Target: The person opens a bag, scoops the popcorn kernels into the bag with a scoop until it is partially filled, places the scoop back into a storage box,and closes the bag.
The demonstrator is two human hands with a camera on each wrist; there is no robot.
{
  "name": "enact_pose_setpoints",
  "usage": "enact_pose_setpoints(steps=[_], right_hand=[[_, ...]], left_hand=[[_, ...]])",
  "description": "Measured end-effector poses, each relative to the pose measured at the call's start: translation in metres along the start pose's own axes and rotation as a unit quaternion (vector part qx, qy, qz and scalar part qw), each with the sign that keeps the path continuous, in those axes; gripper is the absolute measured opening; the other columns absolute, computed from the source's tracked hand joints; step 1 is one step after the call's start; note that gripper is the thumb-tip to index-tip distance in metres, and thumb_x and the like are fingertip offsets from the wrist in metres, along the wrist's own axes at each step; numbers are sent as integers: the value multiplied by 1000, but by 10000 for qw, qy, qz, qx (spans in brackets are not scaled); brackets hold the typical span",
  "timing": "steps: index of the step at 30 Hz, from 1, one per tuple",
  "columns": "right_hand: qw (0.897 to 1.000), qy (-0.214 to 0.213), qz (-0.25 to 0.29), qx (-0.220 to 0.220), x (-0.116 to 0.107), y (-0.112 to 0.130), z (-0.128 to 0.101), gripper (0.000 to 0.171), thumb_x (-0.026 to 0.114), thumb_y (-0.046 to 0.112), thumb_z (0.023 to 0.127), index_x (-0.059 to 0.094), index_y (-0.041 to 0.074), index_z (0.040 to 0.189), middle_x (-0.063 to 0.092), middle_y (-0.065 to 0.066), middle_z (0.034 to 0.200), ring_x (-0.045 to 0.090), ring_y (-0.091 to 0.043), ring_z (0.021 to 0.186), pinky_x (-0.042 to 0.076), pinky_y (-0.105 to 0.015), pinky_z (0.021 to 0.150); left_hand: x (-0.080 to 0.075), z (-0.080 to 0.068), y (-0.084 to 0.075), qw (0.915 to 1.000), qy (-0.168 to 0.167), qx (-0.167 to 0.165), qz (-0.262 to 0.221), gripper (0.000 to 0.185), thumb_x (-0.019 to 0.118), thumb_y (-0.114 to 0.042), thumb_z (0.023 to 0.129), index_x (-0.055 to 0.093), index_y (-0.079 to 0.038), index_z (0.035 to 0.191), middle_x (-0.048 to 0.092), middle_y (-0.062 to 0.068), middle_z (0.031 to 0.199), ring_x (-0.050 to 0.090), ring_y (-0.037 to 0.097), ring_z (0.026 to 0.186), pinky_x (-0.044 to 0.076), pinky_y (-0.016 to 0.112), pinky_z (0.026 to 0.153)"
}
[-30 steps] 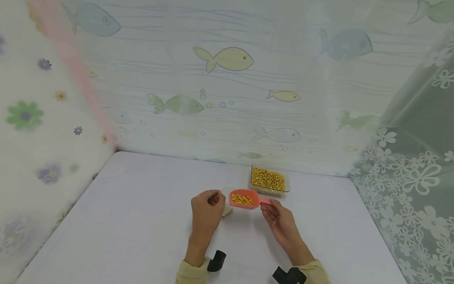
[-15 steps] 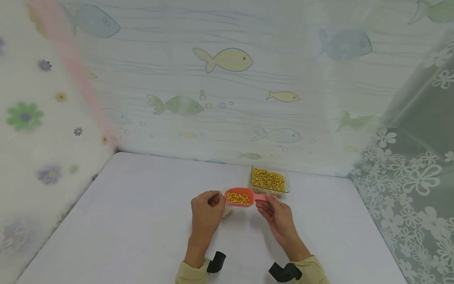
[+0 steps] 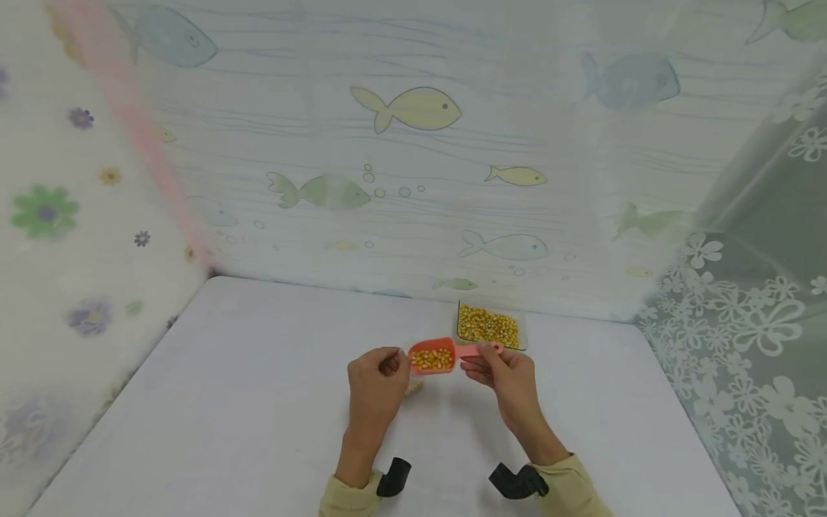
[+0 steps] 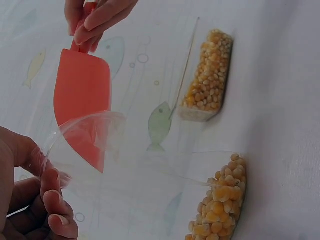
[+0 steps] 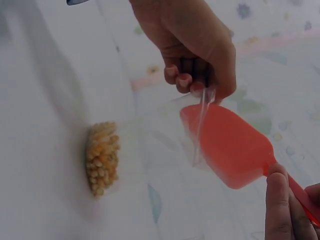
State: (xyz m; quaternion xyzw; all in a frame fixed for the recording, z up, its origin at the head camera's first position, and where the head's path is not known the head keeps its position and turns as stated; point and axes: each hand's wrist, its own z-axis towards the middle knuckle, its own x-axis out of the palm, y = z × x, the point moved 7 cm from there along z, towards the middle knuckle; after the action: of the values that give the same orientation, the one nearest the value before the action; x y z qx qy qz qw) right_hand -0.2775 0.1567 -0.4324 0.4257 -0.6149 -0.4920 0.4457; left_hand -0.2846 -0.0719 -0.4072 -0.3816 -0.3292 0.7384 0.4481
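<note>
Scoop point(image 3: 434, 356), coral plastic, loaded with corn kernels: right hand point(image 3: 507, 377) pinches its handle; left hand point(image 3: 377, 384) pinches open a clear bag point(image 4: 95, 137) at the scoop's mouth. A kernel tray point(image 3: 489, 326) sits near the table's point(image 3: 226, 402) back edge.

No legible text, label, brand, number or sign appears in any view. The backdrop curtain point(image 3: 413, 143) at the far side carries only printed fish and bubble motifs, and the side curtains at left and right carry only flower motifs. The pink scoop point(image 3: 434, 355) and the clear container point(image 3: 489, 327) bear no readable markings.
</note>
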Motion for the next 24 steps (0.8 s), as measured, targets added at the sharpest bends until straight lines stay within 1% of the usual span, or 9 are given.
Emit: enact_pose_setpoints(steps=[3,9,13,19,24], right_hand=[[9996,10,-274,-82,3,5,0,32,60,16,103,66,-14,114,78,-11,89,77,-18,78,61,-30,74],[9980,122,-564,-254,10,15,-3,29,61,15,102,67,-12,111,77,-17,92,77,-19,78,61,-31,74],[9964,202,-738,-362,14,21,-4,27,62,14,102,68,-12,109,77,-19,93,77,-19,78,61,-31,74],[9951,285,-837,-451,19,26,-4,26,64,11,100,70,-12,108,76,-20,92,76,-18,75,61,-31,73],[9938,374,-878,-564,23,28,-5,24,63,10,100,70,-12,107,76,-21,93,76,-18,74,61,-31,73]], left_hand=[[0,0,0,10000,-2,-21,9,5,72,4,84,76,4,84,63,3,65,54,9,58,50,23,54],[0,-1,2,10000,28,-47,15,5,71,4,85,76,4,84,63,3,65,53,9,59,50,23,55],[-1,0,2,10000,24,-15,8,5,71,4,85,76,4,84,63,3,65,53,10,58,50,23,55],[-2,0,2,10000,-40,34,-23,6,70,5,84,76,3,82,63,4,64,53,10,58,50,24,55],[-2,1,3,9999,-55,-8,-86,7,69,5,83,76,3,81,62,3,64,53,10,57,50,24,55]])
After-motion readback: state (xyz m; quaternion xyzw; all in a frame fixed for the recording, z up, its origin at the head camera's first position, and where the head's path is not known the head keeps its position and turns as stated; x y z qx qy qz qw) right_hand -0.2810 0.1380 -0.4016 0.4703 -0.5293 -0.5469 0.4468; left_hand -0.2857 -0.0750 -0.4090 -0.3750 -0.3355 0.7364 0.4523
